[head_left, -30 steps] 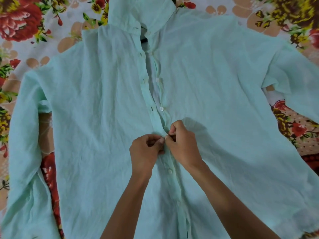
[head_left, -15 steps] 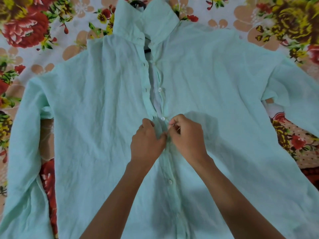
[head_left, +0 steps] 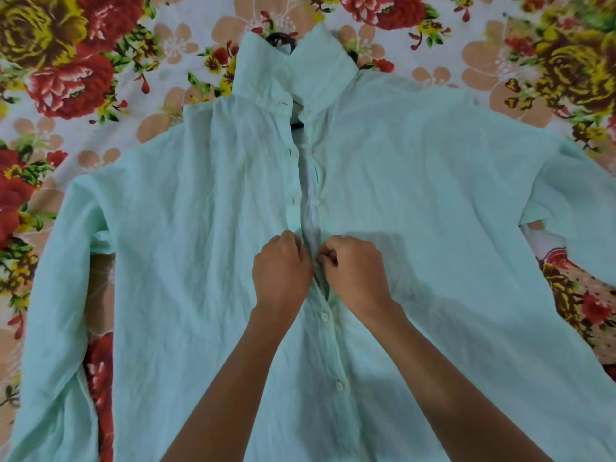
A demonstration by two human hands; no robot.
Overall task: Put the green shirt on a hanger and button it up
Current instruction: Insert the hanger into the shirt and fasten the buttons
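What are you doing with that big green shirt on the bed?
A person is buttoning the green shirt, spread flat on a flowery sheet. The left hand and right hand pinch the front edges together at the middle. Two buttons below are done; the top is open. A black hanger hook peeks above the collar.

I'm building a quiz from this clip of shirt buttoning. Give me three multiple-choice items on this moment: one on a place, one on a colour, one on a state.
1. Where do the two hands work?
A. at the collar
B. at the middle of the front placket
C. on a sleeve

2. What colour is the hanger hook above the collar?
A. black
B. white
C. yellow

3. How is the front above the hands?
A. buttoned shut
B. open
C. folded under

Answers:
1 B: the left hand and right hand meet mid-front on the green shirt.
2 A: the hanger hook is black.
3 B: the two edges stand apart there, with an unfastened button showing.
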